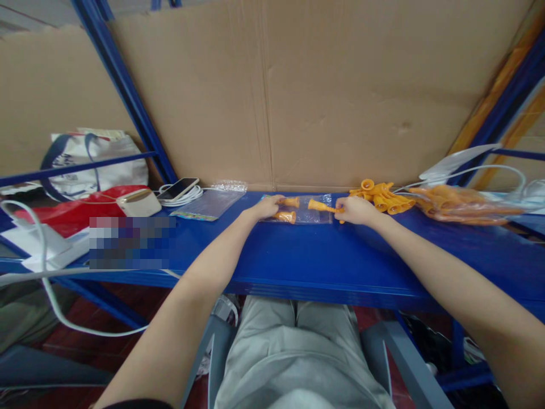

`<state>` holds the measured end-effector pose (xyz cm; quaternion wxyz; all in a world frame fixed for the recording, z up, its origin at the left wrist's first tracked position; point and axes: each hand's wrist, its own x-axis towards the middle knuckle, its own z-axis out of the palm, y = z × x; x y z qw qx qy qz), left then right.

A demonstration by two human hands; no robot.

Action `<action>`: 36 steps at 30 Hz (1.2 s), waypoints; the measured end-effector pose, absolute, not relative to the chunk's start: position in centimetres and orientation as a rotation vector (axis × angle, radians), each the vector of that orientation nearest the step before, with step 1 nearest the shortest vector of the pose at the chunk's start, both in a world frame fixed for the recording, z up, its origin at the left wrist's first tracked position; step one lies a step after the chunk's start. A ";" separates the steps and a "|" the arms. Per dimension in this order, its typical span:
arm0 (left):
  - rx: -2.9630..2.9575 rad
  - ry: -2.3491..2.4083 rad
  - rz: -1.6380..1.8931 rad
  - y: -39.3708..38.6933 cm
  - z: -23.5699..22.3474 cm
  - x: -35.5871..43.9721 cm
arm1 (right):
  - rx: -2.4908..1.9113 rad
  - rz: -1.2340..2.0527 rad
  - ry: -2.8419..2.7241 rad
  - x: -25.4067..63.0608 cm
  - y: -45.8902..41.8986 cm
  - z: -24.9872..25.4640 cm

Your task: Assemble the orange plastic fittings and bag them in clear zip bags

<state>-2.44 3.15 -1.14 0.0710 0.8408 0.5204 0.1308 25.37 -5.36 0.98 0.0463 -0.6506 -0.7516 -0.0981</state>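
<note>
A clear plastic bag (307,215) lies flat on the blue shelf surface. My left hand (267,208) is closed on its left end, where an orange horn-shaped plastic piece (286,216) and another above it lie at my fingers. Between finger and thumb of my right hand (356,210) is the narrow end of another orange horn-shaped piece (320,205), its flared end pointing left over the bag. My right fingertips are partly hidden. Just behind my right hand sits a loose pile of similar orange pieces (381,197).
Farther right is a clear bag of orange pieces (462,204). To the left lie flat clear bags (210,204), a phone (180,189) on a coiled white cable, a red pouch (80,209) and a cloth bag (104,162). Cardboard (323,96) stands behind the shelf.
</note>
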 end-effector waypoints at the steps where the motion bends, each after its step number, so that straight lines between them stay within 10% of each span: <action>1: 2.534 1.577 0.405 3.0 -1.1 -2.2 | -1.993 -0.334 -2.280 25.3 -5.4 1.0; 36: 2.284 1.778 0.433 1.8 -1.8 -0.2 | -2.074 -0.393 -2.244 22.9 -6.7 1.1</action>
